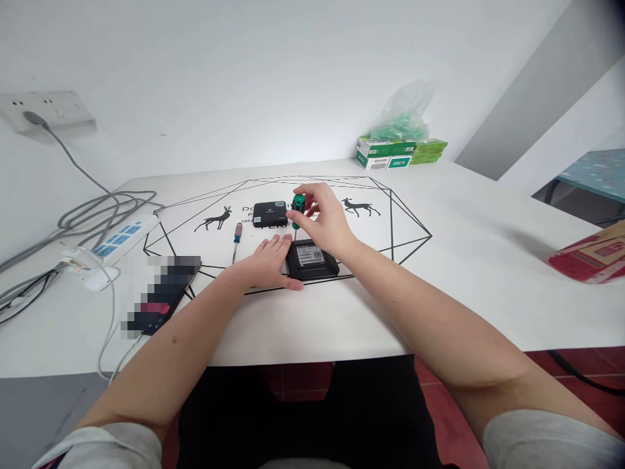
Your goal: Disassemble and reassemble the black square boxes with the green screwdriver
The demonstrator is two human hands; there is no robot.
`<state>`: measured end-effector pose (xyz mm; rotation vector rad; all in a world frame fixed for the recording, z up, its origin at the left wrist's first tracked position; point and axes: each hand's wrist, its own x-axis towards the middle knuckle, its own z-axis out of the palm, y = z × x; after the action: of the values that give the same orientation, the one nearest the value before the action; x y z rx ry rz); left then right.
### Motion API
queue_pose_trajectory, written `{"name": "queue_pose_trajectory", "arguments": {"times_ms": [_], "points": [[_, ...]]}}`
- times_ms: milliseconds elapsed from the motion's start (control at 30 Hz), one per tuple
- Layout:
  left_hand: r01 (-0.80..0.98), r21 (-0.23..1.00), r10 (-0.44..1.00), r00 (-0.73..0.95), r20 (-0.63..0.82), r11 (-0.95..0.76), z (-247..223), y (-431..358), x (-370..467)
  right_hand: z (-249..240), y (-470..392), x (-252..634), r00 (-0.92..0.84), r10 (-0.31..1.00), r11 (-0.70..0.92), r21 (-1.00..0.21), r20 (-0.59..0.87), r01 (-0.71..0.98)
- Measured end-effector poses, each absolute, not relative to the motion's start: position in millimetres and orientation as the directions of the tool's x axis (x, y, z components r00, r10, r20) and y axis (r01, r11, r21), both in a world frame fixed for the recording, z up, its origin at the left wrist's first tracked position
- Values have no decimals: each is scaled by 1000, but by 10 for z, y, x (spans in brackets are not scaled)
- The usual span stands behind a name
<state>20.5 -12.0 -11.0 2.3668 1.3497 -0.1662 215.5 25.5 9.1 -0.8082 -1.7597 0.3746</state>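
My right hand grips the green handle of a screwdriver, which stands upright. Its shaft points down at the far left corner of a black box-shaped device with a label on its upper face. Flat against the left side of that device lies my left hand, fingers stretched out and thumb along the near edge. Beyond the hands sits a second black square device with small stickers. A smaller screwdriver with a red and blue handle lies left of it, its tip near my left wrist. The green screwdriver's tip is too small to make out.
A phone, partly pixelated, lies left of my left forearm. A white power strip with grey cables is at the far left. Green and white boxes under a plastic bag stand by the wall. A red package is at the right.
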Motion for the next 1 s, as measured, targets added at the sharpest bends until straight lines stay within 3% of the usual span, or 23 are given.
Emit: {"name": "queue_pose_trajectory", "arguments": {"times_ms": [200,433,600,767,1000], "points": [[851,286,797,518,-310,-441,-101,-128,209,64,283,2164,-194,674,734,-615,713,289],[865,274,801,496,-336,-421,-49,-156,232,37,329,2177,-166,582,792,-509,796,338],[863,263,799,500,-333,-430,-64,-147,228,55,300,2172,-159,589,788,-520,792,330],[861,267,802,503,-324,-432,-77,-137,222,67,270,2154,-182,670,735,-609,720,299],[864,255,799,500,-334,-434,-47,-149,232,31,300,2144,-172,665,740,-610,727,283]]}}
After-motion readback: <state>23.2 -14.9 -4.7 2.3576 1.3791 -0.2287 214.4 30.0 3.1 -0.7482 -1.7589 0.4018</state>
